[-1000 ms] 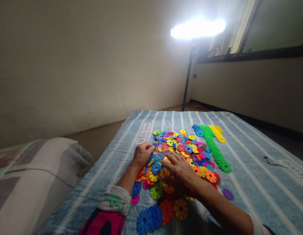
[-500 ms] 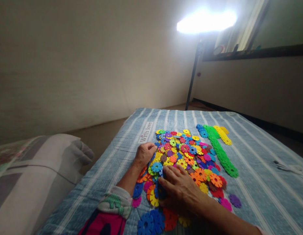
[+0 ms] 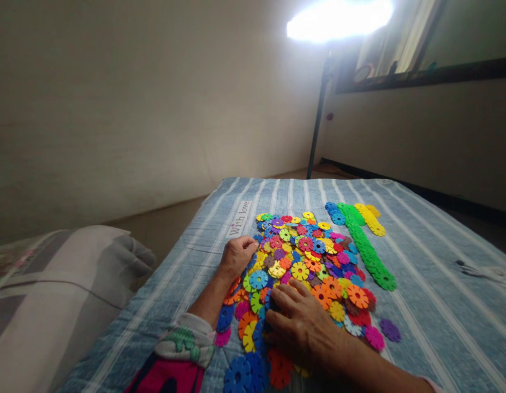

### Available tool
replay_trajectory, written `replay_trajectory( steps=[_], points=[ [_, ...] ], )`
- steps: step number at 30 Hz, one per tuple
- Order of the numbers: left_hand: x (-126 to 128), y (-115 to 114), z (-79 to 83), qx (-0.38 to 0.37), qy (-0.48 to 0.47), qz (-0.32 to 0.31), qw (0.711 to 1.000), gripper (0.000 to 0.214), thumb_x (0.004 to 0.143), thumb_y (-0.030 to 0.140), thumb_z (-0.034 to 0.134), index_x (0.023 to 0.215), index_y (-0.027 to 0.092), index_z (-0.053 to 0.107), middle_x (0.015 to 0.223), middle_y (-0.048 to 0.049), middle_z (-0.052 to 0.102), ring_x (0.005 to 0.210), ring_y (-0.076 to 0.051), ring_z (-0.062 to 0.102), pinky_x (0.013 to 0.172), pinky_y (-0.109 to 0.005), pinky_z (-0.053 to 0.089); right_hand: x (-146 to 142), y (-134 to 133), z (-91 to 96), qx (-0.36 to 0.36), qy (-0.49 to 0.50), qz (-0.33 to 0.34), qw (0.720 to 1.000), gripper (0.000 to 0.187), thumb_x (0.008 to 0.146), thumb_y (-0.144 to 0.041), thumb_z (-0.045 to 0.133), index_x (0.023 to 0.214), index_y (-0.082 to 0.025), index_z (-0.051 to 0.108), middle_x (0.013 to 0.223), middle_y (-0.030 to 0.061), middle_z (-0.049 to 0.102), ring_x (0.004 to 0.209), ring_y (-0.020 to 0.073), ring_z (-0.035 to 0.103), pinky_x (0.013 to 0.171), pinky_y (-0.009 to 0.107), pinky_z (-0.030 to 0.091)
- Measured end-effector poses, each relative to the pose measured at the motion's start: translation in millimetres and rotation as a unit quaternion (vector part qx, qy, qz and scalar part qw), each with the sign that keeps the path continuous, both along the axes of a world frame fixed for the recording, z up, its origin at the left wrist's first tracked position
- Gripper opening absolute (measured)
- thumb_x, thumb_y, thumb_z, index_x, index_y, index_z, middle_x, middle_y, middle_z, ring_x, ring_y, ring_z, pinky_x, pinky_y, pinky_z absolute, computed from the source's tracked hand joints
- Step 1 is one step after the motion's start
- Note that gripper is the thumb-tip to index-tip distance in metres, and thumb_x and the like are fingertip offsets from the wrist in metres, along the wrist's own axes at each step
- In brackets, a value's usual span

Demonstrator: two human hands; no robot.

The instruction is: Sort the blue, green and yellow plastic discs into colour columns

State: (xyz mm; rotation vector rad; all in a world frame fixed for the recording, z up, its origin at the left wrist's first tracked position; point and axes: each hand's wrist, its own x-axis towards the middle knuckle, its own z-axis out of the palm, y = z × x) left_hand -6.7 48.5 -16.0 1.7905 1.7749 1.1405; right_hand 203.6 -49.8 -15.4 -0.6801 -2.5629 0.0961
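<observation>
A heap of flat plastic flower-shaped discs (image 3: pixel 305 262) in many colours lies on a blue striped bedsheet (image 3: pixel 433 295). My left hand (image 3: pixel 237 255) rests at the heap's left edge, fingers curled onto the discs; what it holds, if anything, is hidden. Over the near part of the heap lies my right hand (image 3: pixel 299 319), palm down, its fingers bent and pressing on blue discs. A long green chain of joined discs (image 3: pixel 367 254) runs along the heap's right side. Next to it lie a short yellow chain (image 3: pixel 369 218) and a short blue chain (image 3: pixel 332 214).
A grey pillow (image 3: pixel 60 295) lies at the left of the bed. A lone purple disc (image 3: pixel 390 329) sits to the right of the heap. A lamp stand (image 3: pixel 317 125) with a bright light rises behind the bed near a window ledge (image 3: pixel 424 76).
My right hand has drawn back toward me across the heap, dragging discs along. My left hand has stayed at the heap's left edge. The view has shifted slightly.
</observation>
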Motion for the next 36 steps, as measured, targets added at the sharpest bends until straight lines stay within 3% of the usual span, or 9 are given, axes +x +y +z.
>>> replay_trajectory(
  steps=[18, 36],
  points=[
    [2.9, -1.3, 1.9, 0.016, 0.058, -0.006, 0.998, 0.024, 0.072, 0.038, 0.053, 0.065, 0.018, 0.066, 0.063, -0.0005, 0.066, 0.065, -0.017, 0.06, 0.06, -0.023, 0.044, -2.6, 0.8, -1.2, 0.019, 0.009, 0.005, 1.0, 0.016, 0.094, -0.031, 0.046, 0.082, -0.022, 0.052, 0.086, 0.0017, 0.058, 0.082, 0.0177, 0.048, 0.076, 0.034, 0.037],
    [22.7, -9.0, 14.9, 0.025, 0.185, -0.012, 0.982, 0.02, 0.075, 0.038, 0.058, 0.072, 0.019, 0.063, 0.07, -0.0012, 0.062, 0.063, -0.014, 0.055, 0.064, -0.024, 0.043, -2.7, 0.7, -1.3, 0.028, 0.001, 0.0, 1.0, 0.014, 0.093, -0.031, 0.049, 0.083, -0.022, 0.053, 0.086, 0.0018, 0.057, 0.082, 0.0181, 0.047, 0.078, 0.035, 0.035]
  ],
)
